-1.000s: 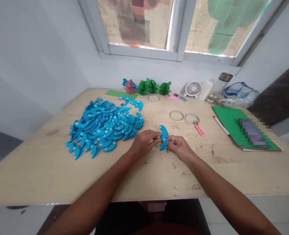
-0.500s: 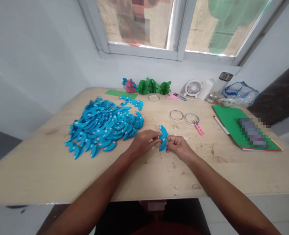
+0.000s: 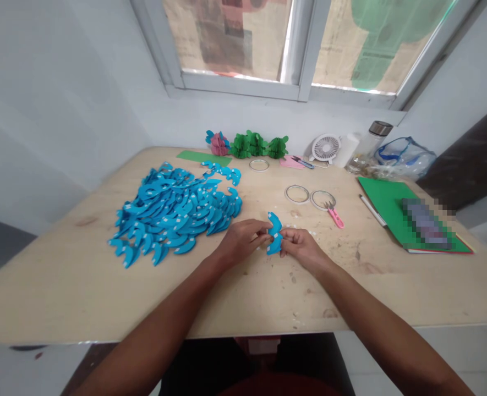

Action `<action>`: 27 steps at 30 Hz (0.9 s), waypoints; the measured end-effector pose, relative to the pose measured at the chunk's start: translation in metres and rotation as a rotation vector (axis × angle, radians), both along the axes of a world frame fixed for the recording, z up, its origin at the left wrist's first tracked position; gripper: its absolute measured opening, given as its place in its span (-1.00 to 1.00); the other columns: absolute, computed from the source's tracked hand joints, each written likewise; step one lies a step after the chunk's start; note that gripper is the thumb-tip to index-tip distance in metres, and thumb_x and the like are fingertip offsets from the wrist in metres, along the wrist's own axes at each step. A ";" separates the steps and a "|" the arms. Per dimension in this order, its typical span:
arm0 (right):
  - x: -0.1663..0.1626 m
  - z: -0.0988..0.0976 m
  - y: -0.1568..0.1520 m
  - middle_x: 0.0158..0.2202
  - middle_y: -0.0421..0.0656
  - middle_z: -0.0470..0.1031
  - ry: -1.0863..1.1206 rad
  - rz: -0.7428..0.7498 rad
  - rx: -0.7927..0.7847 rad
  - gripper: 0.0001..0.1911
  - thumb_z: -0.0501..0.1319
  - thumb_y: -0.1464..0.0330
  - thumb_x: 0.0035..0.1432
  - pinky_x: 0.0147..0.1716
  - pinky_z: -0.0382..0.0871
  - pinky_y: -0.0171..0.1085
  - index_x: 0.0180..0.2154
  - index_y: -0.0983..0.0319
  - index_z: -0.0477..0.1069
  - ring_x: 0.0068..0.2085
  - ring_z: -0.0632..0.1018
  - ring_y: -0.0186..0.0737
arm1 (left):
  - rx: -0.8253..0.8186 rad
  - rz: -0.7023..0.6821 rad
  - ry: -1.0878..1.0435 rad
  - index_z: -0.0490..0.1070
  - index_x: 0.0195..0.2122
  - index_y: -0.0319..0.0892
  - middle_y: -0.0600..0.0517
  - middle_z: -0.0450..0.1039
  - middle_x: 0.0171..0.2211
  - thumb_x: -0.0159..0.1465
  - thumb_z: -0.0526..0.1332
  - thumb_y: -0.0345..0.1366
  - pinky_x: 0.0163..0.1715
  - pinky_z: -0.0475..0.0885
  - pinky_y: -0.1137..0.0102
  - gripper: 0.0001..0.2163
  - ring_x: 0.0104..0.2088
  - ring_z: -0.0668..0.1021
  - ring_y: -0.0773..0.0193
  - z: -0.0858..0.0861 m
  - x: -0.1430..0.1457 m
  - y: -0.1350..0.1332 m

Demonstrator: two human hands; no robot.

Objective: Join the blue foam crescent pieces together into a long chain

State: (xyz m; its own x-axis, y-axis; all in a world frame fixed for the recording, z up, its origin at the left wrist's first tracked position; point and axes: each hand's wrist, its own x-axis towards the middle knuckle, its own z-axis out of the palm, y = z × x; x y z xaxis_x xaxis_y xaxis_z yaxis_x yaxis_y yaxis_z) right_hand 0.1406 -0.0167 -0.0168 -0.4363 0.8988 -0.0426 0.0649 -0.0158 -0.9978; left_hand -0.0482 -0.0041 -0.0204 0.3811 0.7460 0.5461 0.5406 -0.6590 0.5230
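Note:
Between my two hands, a blue curved paper piece [image 3: 274, 224] with a small white patch near its middle is held just over the table. My left hand [image 3: 243, 240] pinches its left side with thumb and fingers. From the other side, my right hand [image 3: 301, 245] grips its lower right edge, fingers closed. A large heap of similar blue paper pieces [image 3: 177, 206], many with white patches, lies left of my left hand. Beyond my right hand rest pink-handled snips [image 3: 334, 215], touching a roll of tape [image 3: 323, 200]. Another tape roll [image 3: 297, 194] lies beside it.
Green paper figures [image 3: 255, 144] and a pink-and-blue one [image 3: 219, 144] line the back wall. A small white fan [image 3: 326, 148], a bottle [image 3: 377, 137] and a plastic bag [image 3: 408, 157] stand at the back right. A green folder [image 3: 395, 206] and a pen [image 3: 373, 210] lie right.
The blue paper piece has turned slightly between my fingers, its lower part now showing broader. Both hands stay in nearly the same place.

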 end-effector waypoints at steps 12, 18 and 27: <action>0.001 -0.002 0.001 -0.60 -0.25 0.42 -0.020 -0.002 -0.017 -0.89 0.20 0.38 0.03 -0.54 0.22 -0.39 -0.48 0.26 0.46 -0.57 0.41 -0.40 | -0.062 0.048 0.082 0.49 -0.25 -0.16 0.00 0.56 -0.36 0.18 0.19 -0.24 -0.32 0.45 0.42 -0.82 -0.35 0.57 0.26 0.000 0.000 0.001; 0.002 -0.001 0.001 -0.57 -0.22 0.45 -0.028 0.009 -0.028 -0.80 0.18 0.29 0.08 -0.52 0.22 -0.38 -0.50 0.27 0.42 -0.55 0.42 -0.39 | -0.063 0.048 0.061 0.49 -0.23 -0.15 0.00 0.56 -0.35 0.18 0.18 -0.23 -0.28 0.44 0.41 -0.81 -0.33 0.57 0.27 -0.004 -0.002 0.004; -0.002 0.004 -0.002 -0.63 -0.16 0.45 0.040 -0.052 -0.070 -0.63 0.11 0.18 0.12 -0.54 0.26 -0.35 -0.58 0.28 0.37 -0.55 0.46 -0.33 | -0.075 0.043 0.140 0.50 -0.28 -0.17 -0.01 0.54 -0.38 0.19 0.18 -0.23 -0.26 0.38 0.41 -0.83 -0.33 0.54 0.26 -0.005 -0.003 0.006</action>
State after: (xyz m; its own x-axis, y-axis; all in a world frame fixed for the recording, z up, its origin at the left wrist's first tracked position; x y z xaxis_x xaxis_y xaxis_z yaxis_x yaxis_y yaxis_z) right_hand 0.1384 -0.0192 -0.0127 -0.3920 0.9156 -0.0893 0.0221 -0.0877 -0.9959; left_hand -0.0514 0.0022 -0.0254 0.4166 0.8001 0.4317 0.6386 -0.5955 0.4875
